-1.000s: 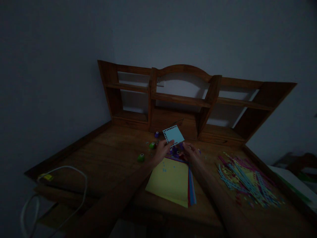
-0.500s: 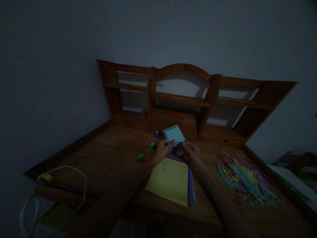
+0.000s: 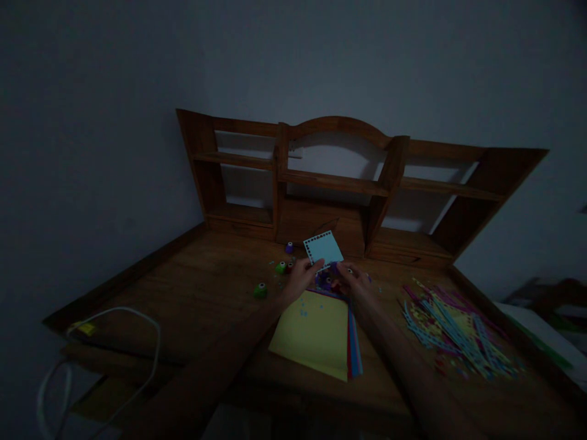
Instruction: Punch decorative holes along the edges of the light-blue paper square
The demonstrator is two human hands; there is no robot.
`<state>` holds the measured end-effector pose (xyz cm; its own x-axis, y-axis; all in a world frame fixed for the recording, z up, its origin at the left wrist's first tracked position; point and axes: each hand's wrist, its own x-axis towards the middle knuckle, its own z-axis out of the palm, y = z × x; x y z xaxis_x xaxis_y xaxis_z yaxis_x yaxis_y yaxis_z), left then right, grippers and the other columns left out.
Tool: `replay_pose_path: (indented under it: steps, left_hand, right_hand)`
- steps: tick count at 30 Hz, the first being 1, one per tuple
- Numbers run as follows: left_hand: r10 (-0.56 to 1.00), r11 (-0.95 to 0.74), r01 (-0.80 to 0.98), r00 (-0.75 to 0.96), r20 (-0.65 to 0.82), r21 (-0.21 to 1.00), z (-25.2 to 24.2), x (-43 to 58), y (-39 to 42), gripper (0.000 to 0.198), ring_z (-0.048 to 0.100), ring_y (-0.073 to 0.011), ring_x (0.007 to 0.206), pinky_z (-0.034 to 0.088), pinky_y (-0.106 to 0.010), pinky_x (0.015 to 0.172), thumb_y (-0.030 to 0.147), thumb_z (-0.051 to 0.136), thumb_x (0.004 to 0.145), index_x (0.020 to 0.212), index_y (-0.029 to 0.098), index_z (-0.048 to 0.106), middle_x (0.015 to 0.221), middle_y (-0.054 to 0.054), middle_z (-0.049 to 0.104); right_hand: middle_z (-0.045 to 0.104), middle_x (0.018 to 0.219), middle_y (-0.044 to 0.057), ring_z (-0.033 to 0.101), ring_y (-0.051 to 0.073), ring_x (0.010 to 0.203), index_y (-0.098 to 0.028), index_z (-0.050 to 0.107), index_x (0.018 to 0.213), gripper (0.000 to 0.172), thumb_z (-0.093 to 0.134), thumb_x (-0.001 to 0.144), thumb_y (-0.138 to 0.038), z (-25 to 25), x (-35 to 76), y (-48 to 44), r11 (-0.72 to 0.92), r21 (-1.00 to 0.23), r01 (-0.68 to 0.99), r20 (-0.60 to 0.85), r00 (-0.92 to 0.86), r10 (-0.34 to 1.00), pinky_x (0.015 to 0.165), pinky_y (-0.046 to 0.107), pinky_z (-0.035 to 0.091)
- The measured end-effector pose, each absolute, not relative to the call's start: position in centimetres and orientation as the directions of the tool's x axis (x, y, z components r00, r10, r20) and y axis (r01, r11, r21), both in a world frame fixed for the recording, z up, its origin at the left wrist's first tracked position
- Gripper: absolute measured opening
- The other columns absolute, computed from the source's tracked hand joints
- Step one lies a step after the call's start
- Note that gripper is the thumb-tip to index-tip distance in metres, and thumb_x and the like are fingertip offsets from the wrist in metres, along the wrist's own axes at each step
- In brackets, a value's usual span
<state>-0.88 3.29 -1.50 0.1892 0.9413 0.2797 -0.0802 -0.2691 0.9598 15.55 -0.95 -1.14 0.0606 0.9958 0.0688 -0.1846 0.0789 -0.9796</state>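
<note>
Paper (image 3: 324, 249) in left hand (image 3: 300, 277), punch (image 3: 335, 267) in right (image 3: 354, 276)

Left hand (image 3: 299, 279), right hand (image 3: 356, 280), both bare, slim fingers (image 3: 316, 265) uncovered. Left forearm (image 3: 257, 324), right forearm (image 3: 389, 336) bare too, smooth taper toward hands. Super dim tho, finer detail kinda lost.

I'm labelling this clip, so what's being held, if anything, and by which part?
Left grip: blue card, held by its near corner. Right grip: apparently a purple punch, at the card's near edge; too dim to tell which part.
</note>
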Motion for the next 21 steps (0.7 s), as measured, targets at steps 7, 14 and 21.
replay_pose_path:
  steps: [7, 14, 21]
  left_hand:
    - [0.932, -0.242, -0.09, 0.257, 0.257, 0.966, -2.08, -0.61, 3.19, 0.044, 0.054, -0.0153, 0.064, 0.041, -0.024, 0.056, 0.051, 0.063, 0.077, 0.086, 0.009, 0.069, 0.076, -0.007, 0.066]
    - [0.927, -0.236, -0.071, 0.283, 0.247, 0.969, -1.8, -0.66, 2.99, 0.045, 0.051, -0.0133, 0.059, 0.037, -0.023, 0.053, 0.051, 0.064, 0.076, 0.084, 0.008, 0.069, 0.071, -0.006, 0.062]
    - [0.935, -0.203, -0.077, 0.282, 0.217, 0.976, -1.97, -0.62, 3.06, 0.044, 0.043, -0.0095, 0.051, 0.03, -0.021, 0.047, 0.053, 0.064, 0.074, 0.077, 0.009, 0.066, 0.06, -0.002, 0.054]
  right_hand:
    - [0.067, 0.065, 0.002, 0.059, 0.015, 0.052, -0.021, 0.062, 0.09, 0.037, 0.074, 0.069, -0.049, -1.16, 15.13, -1.18, 0.069, -0.956, -0.285, 0.042, 0.099, 0.994, 0.049, 0.025, 0.043]
    - [0.064, 0.068, 0.002, 0.055, 0.012, 0.053, -0.019, 0.063, 0.08, 0.026, 0.073, 0.074, -0.042, -0.79, 15.34, -1.27, 0.084, -0.936, -0.343, 0.089, 0.003, 0.996, 0.05, 0.024, 0.042]
    - [0.064, 0.072, 0.002, 0.057, 0.012, 0.059, -0.02, 0.066, 0.079, 0.021, 0.073, 0.074, -0.039, -1.33, 15.64, -0.88, 0.038, -0.922, -0.385, 0.05, -0.021, 0.999, 0.056, 0.025, 0.046]
